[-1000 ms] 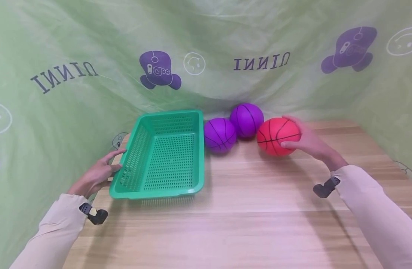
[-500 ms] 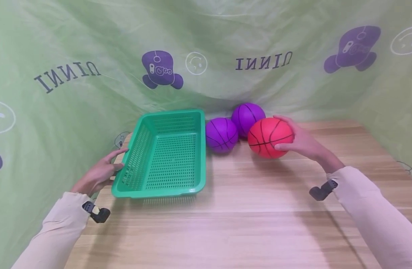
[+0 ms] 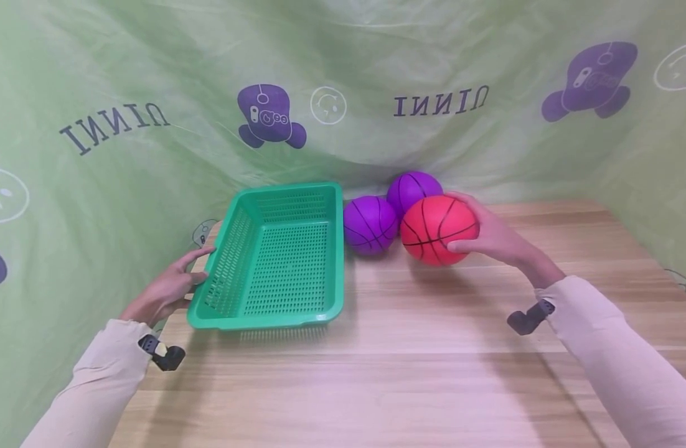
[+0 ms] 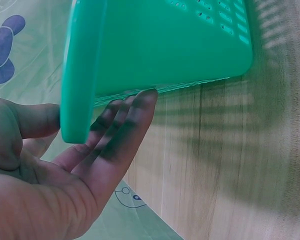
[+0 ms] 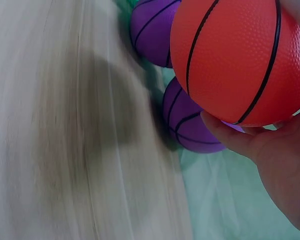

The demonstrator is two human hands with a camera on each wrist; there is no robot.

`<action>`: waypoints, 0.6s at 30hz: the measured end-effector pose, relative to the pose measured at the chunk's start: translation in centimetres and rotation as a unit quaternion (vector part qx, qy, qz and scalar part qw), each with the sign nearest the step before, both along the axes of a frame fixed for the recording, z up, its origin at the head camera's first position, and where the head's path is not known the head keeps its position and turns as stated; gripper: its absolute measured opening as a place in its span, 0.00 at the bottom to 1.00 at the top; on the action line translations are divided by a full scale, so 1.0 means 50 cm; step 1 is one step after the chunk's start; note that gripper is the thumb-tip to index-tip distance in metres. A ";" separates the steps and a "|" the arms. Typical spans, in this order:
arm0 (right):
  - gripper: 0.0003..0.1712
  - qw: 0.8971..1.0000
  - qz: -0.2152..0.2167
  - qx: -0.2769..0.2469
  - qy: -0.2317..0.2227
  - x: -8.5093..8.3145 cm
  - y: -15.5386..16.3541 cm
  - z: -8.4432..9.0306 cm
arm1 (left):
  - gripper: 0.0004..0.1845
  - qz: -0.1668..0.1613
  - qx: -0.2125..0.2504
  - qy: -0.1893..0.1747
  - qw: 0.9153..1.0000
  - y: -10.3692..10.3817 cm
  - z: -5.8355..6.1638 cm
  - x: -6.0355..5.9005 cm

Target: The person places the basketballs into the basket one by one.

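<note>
A green plastic basket (image 3: 287,267) with perforated walls and floor stands on the left part of the table. My left hand (image 3: 172,286) holds its left side; in the left wrist view the thumb meets the rim (image 4: 77,75) while the other fingers (image 4: 132,115) reach under it along the outer wall. A red toy basketball (image 3: 435,230) is in the grip of my right hand (image 3: 491,233), thumb on the near side and fingers over the far side. In the right wrist view the ball (image 5: 240,60) is held off the table, its shadow falling on the wood.
Two purple toy basketballs lie at the back: one (image 3: 370,225) beside the basket's right wall, the other (image 3: 413,186) behind, partly covered by the red ball. A green printed cloth (image 3: 365,149) hangs behind the wooden table (image 3: 376,386) and along its sides.
My right hand has carried the red basketball left, so it now overlaps the rear purple ball in the head view. The left hand keeps its place at the basket; the view has shifted slightly.
</note>
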State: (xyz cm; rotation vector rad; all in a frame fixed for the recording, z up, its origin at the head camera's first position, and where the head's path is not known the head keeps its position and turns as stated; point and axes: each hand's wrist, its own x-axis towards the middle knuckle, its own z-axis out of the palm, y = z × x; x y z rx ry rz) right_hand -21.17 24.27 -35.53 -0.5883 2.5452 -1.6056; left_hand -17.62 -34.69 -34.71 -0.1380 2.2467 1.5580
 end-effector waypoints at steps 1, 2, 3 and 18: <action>0.53 1.000 0.002 0.000 0.000 0.000 -0.003 0.001 | 0.34 0.001 0.000 -0.001 1.000 0.000 0.000 0.001; 0.54 1.000 0.003 0.001 0.002 0.000 -0.007 0.001 | 0.34 0.001 0.001 -0.001 1.000 0.000 0.000 0.001; 0.54 1.000 0.006 0.002 0.004 -0.001 -0.011 0.001 | 0.34 0.002 0.000 -0.001 1.000 -0.001 -0.001 0.002; 0.56 0.998 0.058 -0.003 0.038 0.003 -0.071 0.029 | 0.34 0.001 -0.003 -0.003 1.000 0.001 -0.001 -0.001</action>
